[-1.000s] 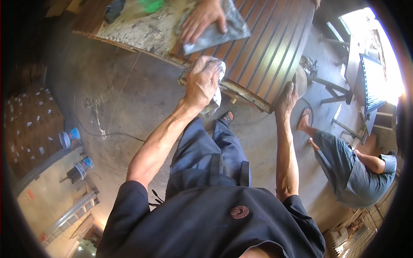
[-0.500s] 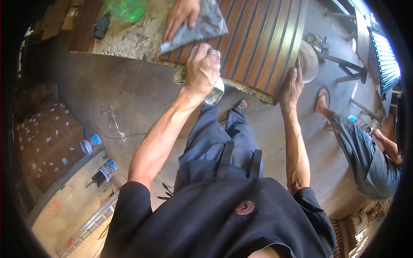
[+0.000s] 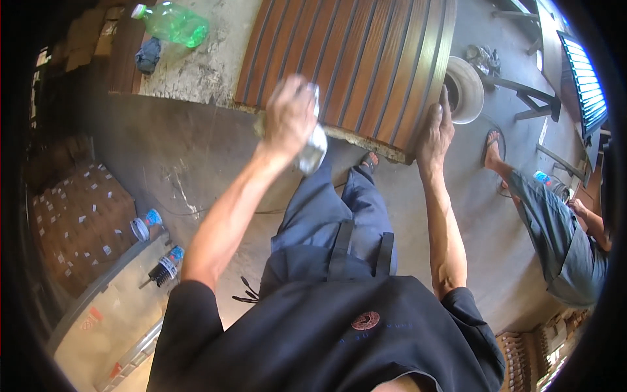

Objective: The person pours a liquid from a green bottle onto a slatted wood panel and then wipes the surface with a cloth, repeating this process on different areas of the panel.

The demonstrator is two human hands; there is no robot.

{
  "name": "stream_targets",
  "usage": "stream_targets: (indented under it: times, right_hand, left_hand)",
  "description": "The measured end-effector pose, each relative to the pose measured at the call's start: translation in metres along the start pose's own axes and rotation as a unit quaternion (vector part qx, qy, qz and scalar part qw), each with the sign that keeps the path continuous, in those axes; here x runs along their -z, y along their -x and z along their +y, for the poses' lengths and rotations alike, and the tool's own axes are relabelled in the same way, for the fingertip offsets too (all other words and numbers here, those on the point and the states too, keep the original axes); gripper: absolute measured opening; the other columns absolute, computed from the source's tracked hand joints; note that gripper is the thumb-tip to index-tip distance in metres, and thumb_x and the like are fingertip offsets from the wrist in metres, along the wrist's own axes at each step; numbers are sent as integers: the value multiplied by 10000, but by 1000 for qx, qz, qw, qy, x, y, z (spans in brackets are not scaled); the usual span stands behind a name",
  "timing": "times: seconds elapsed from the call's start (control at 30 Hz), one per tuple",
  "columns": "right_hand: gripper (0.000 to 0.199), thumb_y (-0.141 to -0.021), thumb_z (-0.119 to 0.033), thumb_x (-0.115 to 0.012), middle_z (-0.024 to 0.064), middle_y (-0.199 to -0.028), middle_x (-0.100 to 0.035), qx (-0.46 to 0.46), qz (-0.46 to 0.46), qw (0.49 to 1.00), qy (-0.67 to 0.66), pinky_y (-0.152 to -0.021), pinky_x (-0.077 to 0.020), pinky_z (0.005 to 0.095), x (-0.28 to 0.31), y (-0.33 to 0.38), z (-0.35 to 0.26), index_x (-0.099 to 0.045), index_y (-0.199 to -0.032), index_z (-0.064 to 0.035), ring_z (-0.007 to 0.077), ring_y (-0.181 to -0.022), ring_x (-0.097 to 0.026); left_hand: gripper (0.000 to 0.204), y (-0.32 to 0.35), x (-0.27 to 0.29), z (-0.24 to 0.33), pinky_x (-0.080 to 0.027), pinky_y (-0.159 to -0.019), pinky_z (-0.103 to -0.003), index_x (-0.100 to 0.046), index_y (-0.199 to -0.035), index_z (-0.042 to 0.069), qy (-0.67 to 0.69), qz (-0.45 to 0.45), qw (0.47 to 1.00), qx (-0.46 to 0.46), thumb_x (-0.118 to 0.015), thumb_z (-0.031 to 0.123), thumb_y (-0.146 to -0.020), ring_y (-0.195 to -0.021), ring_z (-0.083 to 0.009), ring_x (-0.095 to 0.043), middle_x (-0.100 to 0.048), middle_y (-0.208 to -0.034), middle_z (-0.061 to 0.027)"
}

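A brown slatted wooden panel (image 3: 339, 59) with dark grooves lies on the worn work table (image 3: 189, 81). My left hand (image 3: 289, 117), blurred by motion, is closed around a crumpled whitish rag (image 3: 315, 145) at the panel's near left edge. At the near right corner my right hand (image 3: 436, 134) grips the panel's side, with fingers pointing away from me along the edge; some of them are hidden.
On the table's left lie a green plastic bottle (image 3: 173, 25) and a dark crumpled cloth (image 3: 148, 55). A white bucket (image 3: 465, 91) stands beyond the panel's right edge. Another person's leg (image 3: 542, 215) is at right. Stacked cartons (image 3: 81, 215) stand at left.
Another person's hand and the grey cloth under it have left the panel, uncovering its far left part. My left hand has shifted slightly left with the rag. My right hand stays at the corner.
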State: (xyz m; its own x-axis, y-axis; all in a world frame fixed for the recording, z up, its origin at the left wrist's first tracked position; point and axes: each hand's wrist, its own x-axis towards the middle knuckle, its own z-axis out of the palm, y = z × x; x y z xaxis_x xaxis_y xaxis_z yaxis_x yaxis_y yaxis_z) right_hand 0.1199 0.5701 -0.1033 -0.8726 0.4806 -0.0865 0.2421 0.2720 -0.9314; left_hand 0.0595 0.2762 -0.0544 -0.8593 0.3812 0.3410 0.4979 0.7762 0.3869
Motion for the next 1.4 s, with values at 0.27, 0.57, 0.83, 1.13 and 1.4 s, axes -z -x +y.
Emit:
stream_targets:
  times: [0.27,0.57,0.83,1.13,1.4]
  right_hand:
    - [543,-1176,-311,-405,245,-1597,-564,19,-7,1000,-21,-1242,-376,429,4,7,-22,-476,-1646,-48,359,-1510,-511]
    - [523,-1173,-214,-436,262,-1617,-537,17,1,1000,-7,-1247,-378,409,2,-11,2,-431,-1655,-10,346,-1517,-504]
    - [532,-1169,-269,-446,226,-1560,-610,5,-8,1000,-11,-1217,-419,409,-12,-3,-7,-464,-1646,-33,322,-1444,-580]
    - [604,-1081,-206,-617,271,-1466,-575,116,119,970,175,-1149,-422,522,7,8,2,-456,-1650,-81,443,-1380,-523]
    - [635,-1047,-142,-682,156,-1359,-646,-13,-212,973,-90,-1048,-516,386,-63,197,-98,-454,-1637,-82,249,-1240,-620]
  left_hand:
    - [118,24,11,14,-614,-875,-460,-751,-1030,-5,8,-27,1000,10,-715,79,-956,-972,-369,-732,-714,-1085,-187]
    - [100,5,1,3,-608,-856,-464,-748,-1008,-5,1,-23,1000,-12,-742,37,-917,-994,-369,-725,-706,-1116,-180]
    - [155,-153,-74,-49,-577,-795,-519,-670,-888,50,-45,54,996,-50,-612,132,-1005,-959,-324,-688,-674,-1026,-167]
    - [161,203,96,-49,-582,-907,-443,-742,-1063,-13,119,-105,974,163,-704,6,-908,-1045,-364,-717,-708,-1146,-196]
    - [164,175,145,-82,-548,-999,-364,-808,-1119,9,226,91,935,259,-718,67,-995,-1117,-255,-705,-753,-1154,-131]
